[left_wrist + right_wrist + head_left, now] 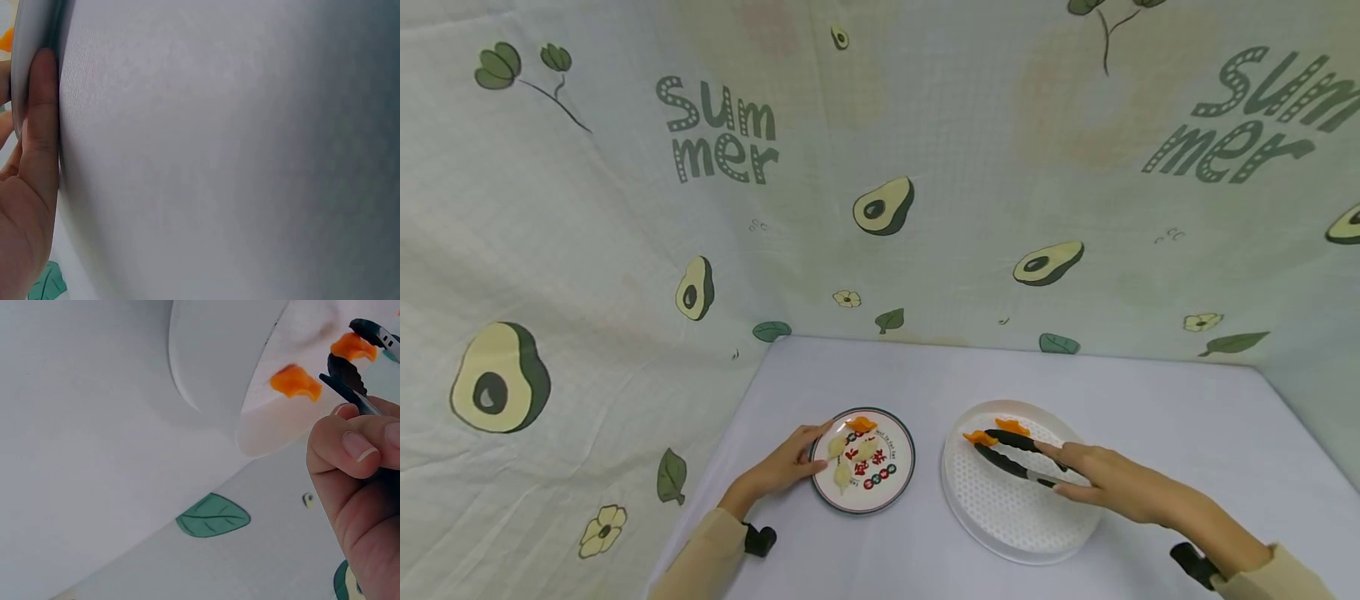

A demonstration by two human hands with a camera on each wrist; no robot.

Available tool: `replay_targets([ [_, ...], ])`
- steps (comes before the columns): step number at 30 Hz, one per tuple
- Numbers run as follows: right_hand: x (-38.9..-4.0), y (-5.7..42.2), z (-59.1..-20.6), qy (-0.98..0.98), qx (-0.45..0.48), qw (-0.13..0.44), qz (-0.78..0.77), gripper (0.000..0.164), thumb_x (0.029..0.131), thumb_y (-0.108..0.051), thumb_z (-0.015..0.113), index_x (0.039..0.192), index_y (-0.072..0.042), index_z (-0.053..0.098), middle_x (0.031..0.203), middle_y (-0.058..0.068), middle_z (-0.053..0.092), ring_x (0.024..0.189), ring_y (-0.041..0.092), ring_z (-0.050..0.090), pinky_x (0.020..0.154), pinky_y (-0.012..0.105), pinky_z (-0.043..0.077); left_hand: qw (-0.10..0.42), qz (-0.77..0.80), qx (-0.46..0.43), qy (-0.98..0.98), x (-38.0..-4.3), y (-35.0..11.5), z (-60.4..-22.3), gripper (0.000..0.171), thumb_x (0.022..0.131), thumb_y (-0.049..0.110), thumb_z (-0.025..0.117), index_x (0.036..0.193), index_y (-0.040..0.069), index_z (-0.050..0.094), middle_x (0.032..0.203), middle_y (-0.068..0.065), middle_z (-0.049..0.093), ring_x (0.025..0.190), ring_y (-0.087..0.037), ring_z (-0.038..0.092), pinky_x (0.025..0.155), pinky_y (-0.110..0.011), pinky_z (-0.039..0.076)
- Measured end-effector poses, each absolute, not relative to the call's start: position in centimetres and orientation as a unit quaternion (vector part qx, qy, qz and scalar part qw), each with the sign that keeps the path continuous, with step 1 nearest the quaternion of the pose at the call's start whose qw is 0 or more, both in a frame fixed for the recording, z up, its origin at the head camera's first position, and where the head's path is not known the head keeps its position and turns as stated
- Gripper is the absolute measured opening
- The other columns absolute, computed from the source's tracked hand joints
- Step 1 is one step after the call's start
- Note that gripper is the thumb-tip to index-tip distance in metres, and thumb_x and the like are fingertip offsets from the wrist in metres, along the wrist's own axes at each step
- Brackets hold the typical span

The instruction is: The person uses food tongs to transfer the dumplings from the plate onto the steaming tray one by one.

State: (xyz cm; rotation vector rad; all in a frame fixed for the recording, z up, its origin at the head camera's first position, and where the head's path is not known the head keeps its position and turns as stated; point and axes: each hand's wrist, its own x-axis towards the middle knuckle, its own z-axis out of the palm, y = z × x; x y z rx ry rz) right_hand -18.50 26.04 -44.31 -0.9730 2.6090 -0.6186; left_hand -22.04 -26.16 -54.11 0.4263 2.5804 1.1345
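Observation:
My right hand (pixel 1101 479) grips black-tipped tongs (pixel 1018 471) over a round white perforated tray (pixel 1007 517). Between the tong tips is an orange dumpling-shaped piece (pixel 980 437), seen in the right wrist view as a wavy orange piece (pixel 353 347). Beside it on the tray lies another orange piece (pixel 1012 427). My left hand (pixel 786 462) pinches the left rim of a small printed plate (pixel 891 496); the left wrist view shows fingers (pixel 42 119) at the rim's underside. On this plate sit one orange piece (pixel 861 425) and several pale yellow pieces (pixel 867 450).
Both dishes stand on a white-covered table (pixel 925 375), the plate left of the tray with a gap between them. A cloth printed with avocados (pixel 883 207) hangs behind and to the left. Black wrist devices (pixel 760 540) are strapped at both wrists.

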Motion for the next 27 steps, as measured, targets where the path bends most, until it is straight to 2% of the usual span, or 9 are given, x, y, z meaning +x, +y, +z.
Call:
replay_targets([
  [3, -18.7, 26.4, -44.8, 0.905, -0.342, 0.141, -0.212, 0.065, 0.101, -0.041, 0.057, 0.148, 0.003, 0.043, 0.103, -0.010, 0.055, 0.088, 0.008, 0.051, 0.074, 0.032, 0.045, 0.143, 0.389, 0.147, 0.898, -22.1, -26.2, -54.1, 0.071, 0.096, 0.027, 0.067, 0.157, 0.016, 0.033, 0.135, -0.012, 0.042, 0.079, -0.014, 0.042, 0.067, -0.024, 0.037],
  [7, -18.7, 26.7, -45.2, 0.905, -0.327, 0.161, -0.218, 0.066, 0.100, -0.041, 0.059, 0.148, 0.001, 0.044, 0.114, 0.001, 0.060, 0.101, 0.019, 0.059, 0.083, 0.042, 0.049, 0.145, 0.390, 0.143, 0.898, -22.1, -26.2, -54.2, 0.072, 0.096, 0.027, 0.068, 0.157, 0.016, 0.033, 0.134, -0.012, 0.042, 0.079, -0.015, 0.042, 0.067, -0.025, 0.037],
  [10, -18.7, 26.8, -45.5, 0.906, -0.319, 0.171, -0.219, 0.067, 0.099, -0.041, 0.059, 0.149, 0.001, 0.043, 0.119, 0.005, 0.061, 0.108, 0.025, 0.059, 0.086, 0.047, 0.049, 0.147, 0.389, 0.140, 0.899, -22.1, -26.2, -54.2, 0.072, 0.096, 0.027, 0.068, 0.157, 0.017, 0.033, 0.133, -0.012, 0.042, 0.079, -0.015, 0.042, 0.067, -0.025, 0.037],
  [14, -18.7, 26.9, -45.6, 0.906, -0.322, 0.169, -0.217, 0.066, 0.100, -0.039, 0.059, 0.149, 0.002, 0.042, 0.106, -0.005, 0.057, 0.095, 0.012, 0.054, 0.079, 0.038, 0.048, 0.144, 0.388, 0.140, 0.899, -22.1, -26.1, -54.0, 0.071, 0.096, 0.026, 0.068, 0.157, 0.017, 0.033, 0.133, -0.011, 0.042, 0.079, -0.015, 0.042, 0.067, -0.025, 0.037],
  [19, -18.7, 27.0, -45.4, 0.906, -0.317, 0.172, -0.220, 0.067, 0.099, -0.040, 0.061, 0.149, 0.001, 0.042, 0.101, -0.006, 0.053, 0.089, 0.010, 0.050, 0.074, 0.033, 0.045, 0.140, 0.394, 0.145, 0.897, -22.0, -26.1, -53.9, 0.071, 0.096, 0.023, 0.068, 0.157, 0.015, 0.033, 0.135, -0.013, 0.042, 0.079, -0.015, 0.042, 0.067, -0.025, 0.037],
  [22, -18.6, 27.1, -45.3, 0.909, -0.312, 0.167, -0.219, 0.068, 0.099, -0.041, 0.061, 0.149, 0.001, 0.043, 0.109, 0.001, 0.058, 0.098, 0.018, 0.055, 0.080, 0.040, 0.049, 0.140, 0.403, 0.150, 0.892, -22.0, -26.1, -53.9, 0.070, 0.096, 0.021, 0.068, 0.157, 0.014, 0.034, 0.137, -0.015, 0.042, 0.078, -0.015, 0.041, 0.066, -0.025, 0.037],
  [25, -18.5, 27.3, -45.0, 0.913, -0.311, 0.152, -0.217, 0.068, 0.099, -0.041, 0.060, 0.148, 0.001, 0.043, 0.119, 0.010, 0.060, 0.110, 0.029, 0.057, 0.087, 0.052, 0.048, 0.141, 0.409, 0.154, 0.889, -22.0, -26.1, -54.0, 0.070, 0.096, 0.020, 0.068, 0.156, 0.013, 0.034, 0.138, -0.016, 0.041, 0.077, -0.015, 0.040, 0.066, -0.025, 0.036],
  [27, -18.5, 27.4, -44.9, 0.914, -0.315, 0.138, -0.215, 0.067, 0.099, -0.041, 0.060, 0.148, 0.001, 0.043, 0.119, 0.010, 0.060, 0.110, 0.029, 0.058, 0.088, 0.052, 0.048, 0.141, 0.408, 0.153, 0.889, -22.0, -26.1, -54.0, 0.070, 0.096, 0.020, 0.068, 0.156, 0.013, 0.034, 0.138, -0.016, 0.041, 0.077, -0.015, 0.040, 0.065, -0.025, 0.036],
])
